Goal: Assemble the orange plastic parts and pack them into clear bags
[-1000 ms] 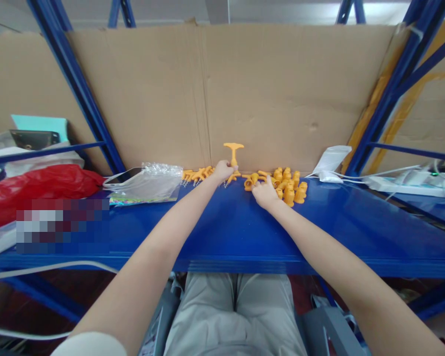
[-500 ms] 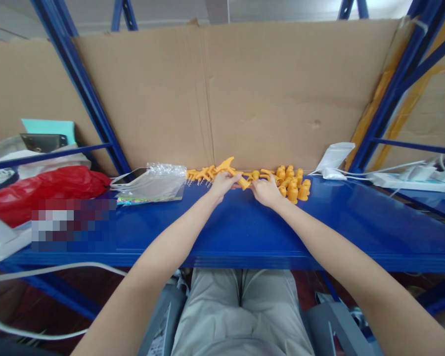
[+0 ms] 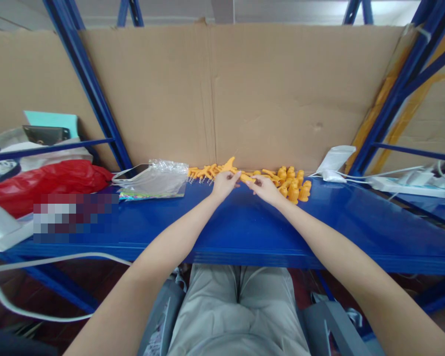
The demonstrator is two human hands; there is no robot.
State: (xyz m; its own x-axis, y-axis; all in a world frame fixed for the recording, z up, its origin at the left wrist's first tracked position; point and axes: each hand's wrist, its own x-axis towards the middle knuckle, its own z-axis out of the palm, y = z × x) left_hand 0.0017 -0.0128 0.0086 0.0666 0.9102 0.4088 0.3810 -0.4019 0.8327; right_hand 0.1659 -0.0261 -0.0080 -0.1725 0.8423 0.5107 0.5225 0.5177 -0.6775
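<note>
My left hand [image 3: 224, 184] is closed around an orange plastic corkscrew [image 3: 228, 164], whose forked top sticks up above the fingers. Its tube-like lower end points to the right, where the fingertips of my right hand [image 3: 266, 188] pinch it. Both hands are close together just above the table. Left of them lies a row of orange corkscrew handles [image 3: 206, 171] with metal spirals. Beside my right hand stand several orange hollow bodies [image 3: 292, 190], and a few more orange parts [image 3: 270, 174] lie partly hidden behind it.
A clear plastic bag [image 3: 166, 180] and a phone [image 3: 132, 171] lie on the blue table [image 3: 241, 227] at left, near a red bag [image 3: 55, 185]. A cardboard sheet [image 3: 267, 99] stands along the back. On the right are a white packet [image 3: 335, 160], a power strip [image 3: 404, 184] and cables.
My right hand has turned and shifted slightly, its fingertips now on the corkscrew's lower end. The corkscrew's lower end has swung up toward level. The camera view has shifted a little.
</note>
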